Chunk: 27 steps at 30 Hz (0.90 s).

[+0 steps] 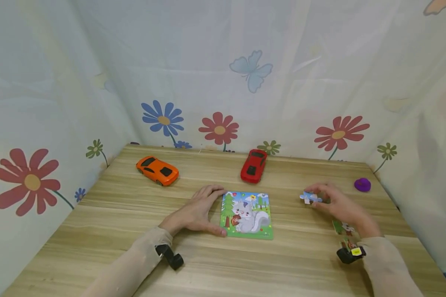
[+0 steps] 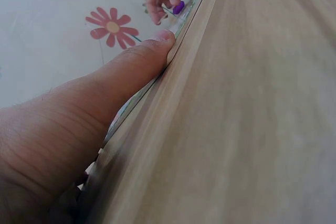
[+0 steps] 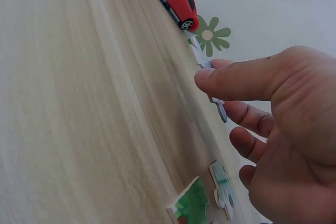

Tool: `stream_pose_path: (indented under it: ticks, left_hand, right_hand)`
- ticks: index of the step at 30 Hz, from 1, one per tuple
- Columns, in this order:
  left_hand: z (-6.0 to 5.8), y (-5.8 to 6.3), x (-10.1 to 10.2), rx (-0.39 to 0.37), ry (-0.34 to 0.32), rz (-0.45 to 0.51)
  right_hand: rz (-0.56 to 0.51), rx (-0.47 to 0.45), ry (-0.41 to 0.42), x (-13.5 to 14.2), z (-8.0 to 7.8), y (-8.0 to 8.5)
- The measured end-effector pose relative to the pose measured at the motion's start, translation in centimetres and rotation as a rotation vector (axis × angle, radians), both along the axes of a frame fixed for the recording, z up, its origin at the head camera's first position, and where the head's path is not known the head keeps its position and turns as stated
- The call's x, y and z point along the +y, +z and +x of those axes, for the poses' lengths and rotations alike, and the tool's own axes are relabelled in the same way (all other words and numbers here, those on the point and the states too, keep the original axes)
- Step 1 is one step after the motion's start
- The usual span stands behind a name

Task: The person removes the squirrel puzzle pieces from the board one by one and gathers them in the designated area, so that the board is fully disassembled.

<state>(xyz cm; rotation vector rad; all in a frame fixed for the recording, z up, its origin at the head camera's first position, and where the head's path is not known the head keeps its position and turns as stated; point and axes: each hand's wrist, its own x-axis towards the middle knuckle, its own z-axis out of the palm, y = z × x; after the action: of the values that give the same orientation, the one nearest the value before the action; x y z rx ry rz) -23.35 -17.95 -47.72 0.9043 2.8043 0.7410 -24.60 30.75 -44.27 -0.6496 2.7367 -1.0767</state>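
Note:
A square picture puzzle [image 1: 245,214] showing a grey squirrel with a nut lies flat on the table. My left hand [image 1: 195,212] rests along its left side, fingertips at the upper left corner and thumb at the lower left. In the left wrist view the thumb [image 2: 134,61] lies against the puzzle's edge. To the right, my right hand [image 1: 334,202] pinches a light blue puzzle piece [image 1: 307,198] between thumb and fingers, held just above the wood. Near the right wrist lie more puzzle pieces [image 1: 342,227], partly hidden by the forearm; the right wrist view shows a green piece [image 3: 193,203] there.
An orange toy car [image 1: 157,170] stands at the back left of the wooden table [image 1: 193,264]. Behind the puzzle is a red toy car [image 1: 254,166]. A small purple object [image 1: 362,185] sits near the right edge. Flowered curtains [image 1: 193,62] enclose the back and sides.

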Motion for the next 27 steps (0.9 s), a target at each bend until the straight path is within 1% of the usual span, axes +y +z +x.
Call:
stream_pose_path:
  ticks: [3,13,27]
  left_hand:
    - [-0.04,-0.01,0.0,0.002,0.001,0.002]
    - [-0.03,-0.01,0.01,-0.001,0.005,-0.002]
    - [-0.07,-0.03,0.04,-0.003,0.004,-0.002]
  right_hand:
    - [0.011,-0.013,0.008,0.0,0.0,-0.18]
    - [0.068,-0.001,0.021,-0.37,0.02,-0.29]
    - [0.06,-0.025,0.014,-0.34,0.02,-0.34]
